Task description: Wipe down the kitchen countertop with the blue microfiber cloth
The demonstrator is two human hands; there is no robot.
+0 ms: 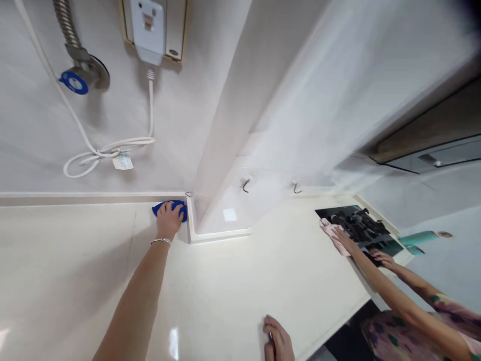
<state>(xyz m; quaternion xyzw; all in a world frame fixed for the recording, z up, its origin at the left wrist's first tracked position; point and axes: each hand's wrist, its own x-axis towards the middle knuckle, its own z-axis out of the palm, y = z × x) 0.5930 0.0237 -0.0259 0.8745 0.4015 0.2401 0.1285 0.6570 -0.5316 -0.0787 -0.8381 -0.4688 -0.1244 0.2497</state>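
Currently, blue cloth (182,206): I'm gripping it, bunched under the bent fingers of my left hand (169,220), on the pale counter (233,286), left of the frame's centre.
Wall corner: the cloth is lying beside the white ledge (220,236).
Right hand (278,340): its fingers are curling at bottom centre; I can't tell whether it's holding anything.
Upper left: a white cord (152,108) is hanging looped from a plug (148,32), near a blue-handled valve (77,80).
Right side: another person's hand (345,241) is pressing a pink cloth (334,236) by the black cooktop (356,225).
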